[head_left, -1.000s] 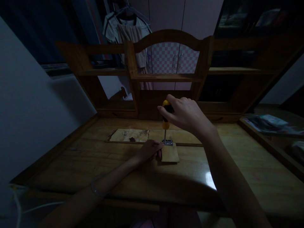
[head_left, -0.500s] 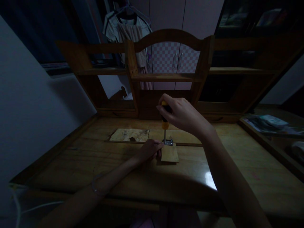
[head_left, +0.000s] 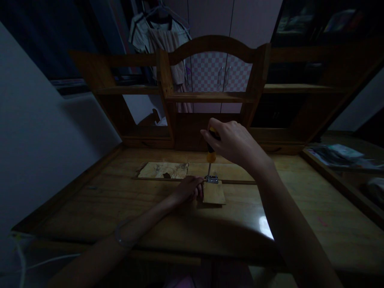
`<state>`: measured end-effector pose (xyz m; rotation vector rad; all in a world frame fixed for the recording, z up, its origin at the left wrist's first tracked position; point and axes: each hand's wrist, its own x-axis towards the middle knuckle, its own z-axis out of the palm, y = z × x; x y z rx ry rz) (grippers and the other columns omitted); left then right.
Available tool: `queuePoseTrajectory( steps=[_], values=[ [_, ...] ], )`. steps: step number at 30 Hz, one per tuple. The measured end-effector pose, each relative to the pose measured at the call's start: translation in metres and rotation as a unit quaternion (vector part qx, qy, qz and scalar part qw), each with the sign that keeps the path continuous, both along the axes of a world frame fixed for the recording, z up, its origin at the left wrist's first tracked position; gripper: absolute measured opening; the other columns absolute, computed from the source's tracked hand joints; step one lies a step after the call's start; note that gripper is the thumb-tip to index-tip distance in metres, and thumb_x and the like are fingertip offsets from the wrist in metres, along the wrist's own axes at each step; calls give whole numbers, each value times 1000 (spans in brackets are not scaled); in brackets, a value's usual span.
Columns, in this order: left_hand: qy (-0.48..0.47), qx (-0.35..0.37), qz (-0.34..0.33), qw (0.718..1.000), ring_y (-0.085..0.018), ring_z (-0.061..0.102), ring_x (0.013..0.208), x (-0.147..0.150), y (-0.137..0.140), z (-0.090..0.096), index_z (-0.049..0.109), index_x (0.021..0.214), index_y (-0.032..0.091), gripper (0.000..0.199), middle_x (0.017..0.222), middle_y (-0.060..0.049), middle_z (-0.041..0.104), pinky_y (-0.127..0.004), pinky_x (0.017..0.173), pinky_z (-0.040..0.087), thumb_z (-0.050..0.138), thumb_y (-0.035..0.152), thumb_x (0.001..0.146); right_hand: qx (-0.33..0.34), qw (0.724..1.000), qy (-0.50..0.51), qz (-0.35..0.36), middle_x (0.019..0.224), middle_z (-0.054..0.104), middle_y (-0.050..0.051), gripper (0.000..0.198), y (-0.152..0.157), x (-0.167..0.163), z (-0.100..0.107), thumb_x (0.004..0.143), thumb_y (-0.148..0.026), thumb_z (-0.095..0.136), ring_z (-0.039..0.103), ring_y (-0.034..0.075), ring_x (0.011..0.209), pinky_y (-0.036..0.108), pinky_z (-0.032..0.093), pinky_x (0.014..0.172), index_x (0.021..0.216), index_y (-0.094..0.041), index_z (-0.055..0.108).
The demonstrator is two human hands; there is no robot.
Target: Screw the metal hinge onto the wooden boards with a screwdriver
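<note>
A yellow and black screwdriver point(head_left: 211, 154) is gripped near its top by my right hand point(head_left: 229, 138). Its shaft points down, leaning slightly right at the top, with the tip at the left part of a small metal hinge point(head_left: 213, 180). The hinge lies along the far edge of a small square wooden board point(head_left: 214, 193), next to a long wooden strip point(head_left: 223, 171). My left hand point(head_left: 192, 187) is closed at the left edge of the small board, fingers curled on it near the hinge. How its hidden fingers hold the board is partly covered.
The long strip's left part has a worn, stained surface point(head_left: 163, 171). Behind the wooden desk top point(head_left: 126, 192) stands a wooden shelf unit point(head_left: 210, 97). Papers point(head_left: 345, 154) lie at the right, beyond a raised edge. White cables point(head_left: 51, 261) hang at the lower left.
My right hand has shifted slightly right, and the screwdriver's handle now leans further right. My left fingers have drawn back a little from the hinge. The boards stay in place.
</note>
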<state>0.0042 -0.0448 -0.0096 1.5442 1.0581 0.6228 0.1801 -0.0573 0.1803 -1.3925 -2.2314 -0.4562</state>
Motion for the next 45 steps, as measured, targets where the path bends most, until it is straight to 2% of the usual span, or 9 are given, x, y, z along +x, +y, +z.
queuePoseTrajectory(
  steps=[5,9,15,22,29,35,45],
  values=[
    [-2,-14,-3,1000,-8,40,30,0,-1,1,57,58,15,49,40,1,52,-20,37,28,40,46,91,17,999,-25,-37,81,69,9,36,-2,-1,0,101,-47,37,60,20,66,31,20,58,98,-18,58],
    [0,-16,-8,1000,-6,41,31,0,0,0,57,60,14,44,47,-1,58,-19,38,28,41,42,90,20,999,-21,-34,79,69,8,37,-1,-1,-1,101,-49,37,59,19,65,31,20,58,97,-18,58],
    [-10,-7,-20,1000,-6,40,31,0,-2,3,56,59,15,43,47,-1,58,-19,37,28,42,42,88,24,999,-9,-21,77,68,8,37,0,0,-1,100,-48,39,57,18,63,31,19,57,93,-18,59],
    [-34,-25,-10,999,-8,44,32,-1,5,-7,57,57,14,48,50,-5,62,-20,38,32,39,44,89,28,999,-5,-20,75,67,6,37,1,1,-2,100,-48,40,53,16,60,30,19,57,92,-18,60],
    [-20,-7,-21,1000,-6,44,32,-1,2,-7,54,63,15,34,52,-2,62,-19,37,28,45,39,86,24,999,-7,-26,76,67,7,38,0,0,-1,100,-48,40,54,17,61,31,20,57,92,-18,61],
    [-17,-4,-30,999,-6,43,33,-1,0,-2,54,66,15,30,54,-1,63,-18,36,27,46,37,85,35,999,-6,-20,74,67,7,36,-1,1,-1,100,-47,40,56,17,61,30,20,56,90,-18,59],
    [13,5,-25,1000,-7,43,32,-3,2,-7,51,66,17,28,51,1,59,-19,37,30,44,35,87,22,999,-9,-28,77,67,7,38,0,1,0,100,-47,38,55,17,63,31,20,56,93,-17,60]
  ],
)
